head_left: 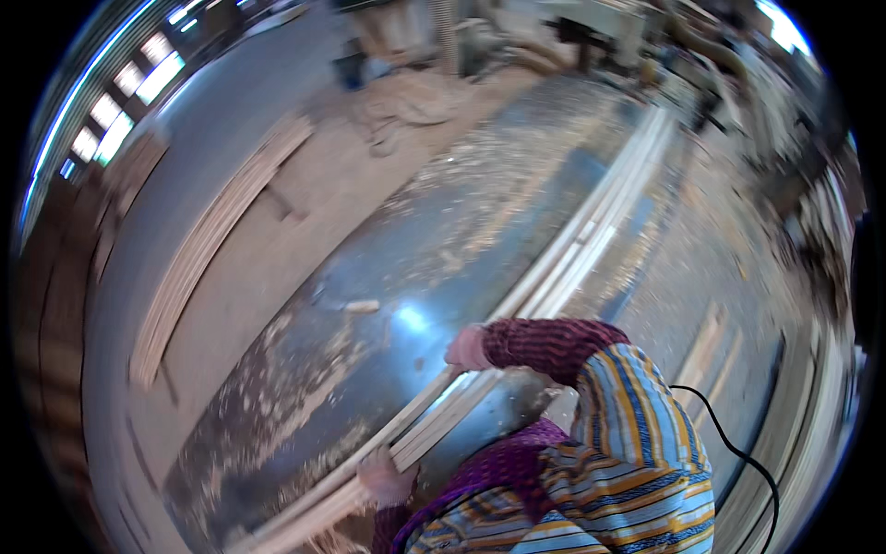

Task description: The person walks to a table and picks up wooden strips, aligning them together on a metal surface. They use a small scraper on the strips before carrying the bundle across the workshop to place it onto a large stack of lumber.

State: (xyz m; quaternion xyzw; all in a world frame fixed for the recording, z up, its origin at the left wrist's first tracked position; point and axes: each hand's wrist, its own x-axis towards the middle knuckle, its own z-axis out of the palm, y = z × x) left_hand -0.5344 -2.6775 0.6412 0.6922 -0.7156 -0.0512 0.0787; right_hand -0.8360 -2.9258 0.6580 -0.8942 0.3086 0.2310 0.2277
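Several long, pale wooden strips [591, 231] lie side by side in a bundle, running from the lower left to the far right across a dark metal table [378, 240]. My right hand [469, 350] is closed around the strips near their middle, under a dark red patterned sleeve. Closer to me, my left hand [386, 477] grips the same bundle from its near side, its fingers over the top. Motion blur and the wood hide some of the fingers. A short wooden offcut [363, 307] rests on the table left of my right hand.
Wood shavings [277, 388] cover much of the table. Beyond its left side, a stack of long boards [217, 240] stands. Machinery [609, 32] is at the far end. On the right are more boards [794, 425] and a black cable [738, 450] beside my body.
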